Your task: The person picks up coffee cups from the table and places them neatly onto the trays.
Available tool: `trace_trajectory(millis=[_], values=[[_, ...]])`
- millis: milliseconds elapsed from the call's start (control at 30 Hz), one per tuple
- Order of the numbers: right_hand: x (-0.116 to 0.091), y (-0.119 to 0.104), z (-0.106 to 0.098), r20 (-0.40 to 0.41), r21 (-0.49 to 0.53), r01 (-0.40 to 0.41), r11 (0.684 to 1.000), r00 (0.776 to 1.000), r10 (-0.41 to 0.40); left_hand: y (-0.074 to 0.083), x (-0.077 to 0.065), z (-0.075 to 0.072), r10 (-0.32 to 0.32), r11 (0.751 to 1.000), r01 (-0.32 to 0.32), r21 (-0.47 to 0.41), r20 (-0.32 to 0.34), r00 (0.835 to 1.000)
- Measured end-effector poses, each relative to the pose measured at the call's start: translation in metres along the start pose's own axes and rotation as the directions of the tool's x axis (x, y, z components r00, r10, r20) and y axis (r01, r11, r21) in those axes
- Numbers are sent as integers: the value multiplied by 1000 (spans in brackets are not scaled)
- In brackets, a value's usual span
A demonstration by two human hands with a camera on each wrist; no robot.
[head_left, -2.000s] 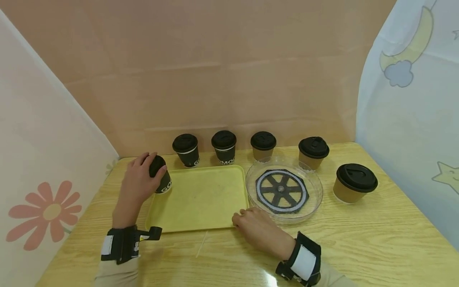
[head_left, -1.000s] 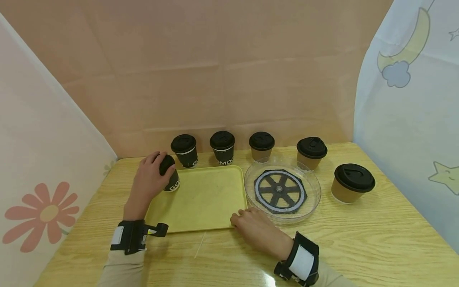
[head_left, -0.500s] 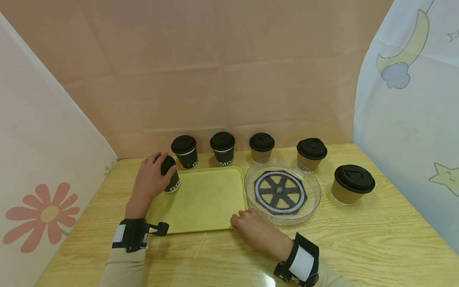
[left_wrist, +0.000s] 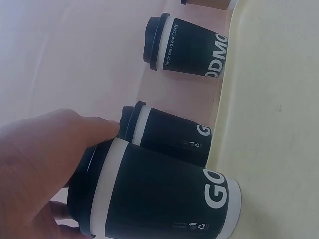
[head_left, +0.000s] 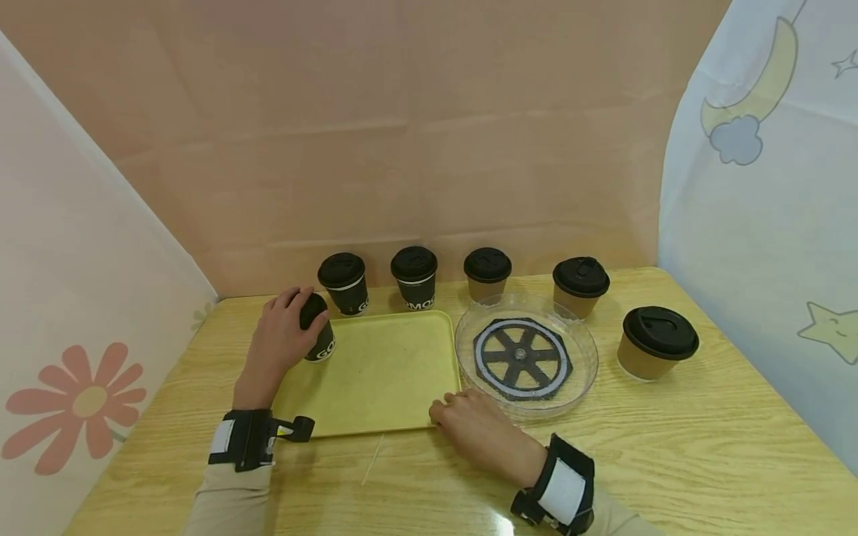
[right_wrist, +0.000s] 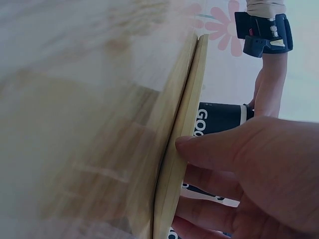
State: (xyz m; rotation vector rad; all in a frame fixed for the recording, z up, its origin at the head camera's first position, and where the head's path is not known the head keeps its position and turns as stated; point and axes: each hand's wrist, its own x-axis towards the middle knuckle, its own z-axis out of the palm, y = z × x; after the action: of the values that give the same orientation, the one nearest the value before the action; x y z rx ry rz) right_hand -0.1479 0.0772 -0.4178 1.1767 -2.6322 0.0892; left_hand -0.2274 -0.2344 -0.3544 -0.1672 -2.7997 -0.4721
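Observation:
My left hand [head_left: 280, 331] grips a black paper coffee cup [head_left: 323, 346] by its dark lid, fingers around the top. The cup stands upright at the back left corner of the yellow tray [head_left: 375, 372]. In the left wrist view, white "GO" lettering shows on the held cup [left_wrist: 164, 191], and the thumb lies along the lid's edge. My right hand [head_left: 479, 428] holds the tray's front right corner. The right wrist view shows the thumb against the outside of the tray rim [right_wrist: 172, 184] and the other fingers on the inner side.
Behind the tray stand two more black lidded cups, one left [head_left: 347, 286] and one right [head_left: 415, 281]. Brown lidded cups stand farther right: one at the back [head_left: 488, 286], another [head_left: 578, 298] beside it, a third [head_left: 646, 357] nearer. A clear round dish [head_left: 583, 380] with a black wheel-like insert adjoins the tray.
Between two seconds and one second ago, my left hand moved slightly right with the black cup, onto the tray's corner. Since then both hands have stayed nearly still.

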Motion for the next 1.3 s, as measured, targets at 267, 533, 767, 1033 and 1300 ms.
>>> trace_trajectory(millis=[267,533,767,1033,1300], values=[[-1,0,2,-35,0,10,1000,999,-10,-1,-1,-2,-3,1000,2,11,18,1000],[0,0,0,-16,-5,6,1000,1000,-6,-1,0,-2,-6,1000,5,25,31,1000],[-1,0,0,-23,-4,11,1000,1000,-11,-1,2,-2,-17,999,15,35,55,998],[-1,1,1,-17,4,9,1000,1000,-9,0,3,-2,-24,999,21,47,59,998],[-2,1,0,-21,-2,15,1000,1000,-15,0,4,-3,-19,997,15,79,47,999]])
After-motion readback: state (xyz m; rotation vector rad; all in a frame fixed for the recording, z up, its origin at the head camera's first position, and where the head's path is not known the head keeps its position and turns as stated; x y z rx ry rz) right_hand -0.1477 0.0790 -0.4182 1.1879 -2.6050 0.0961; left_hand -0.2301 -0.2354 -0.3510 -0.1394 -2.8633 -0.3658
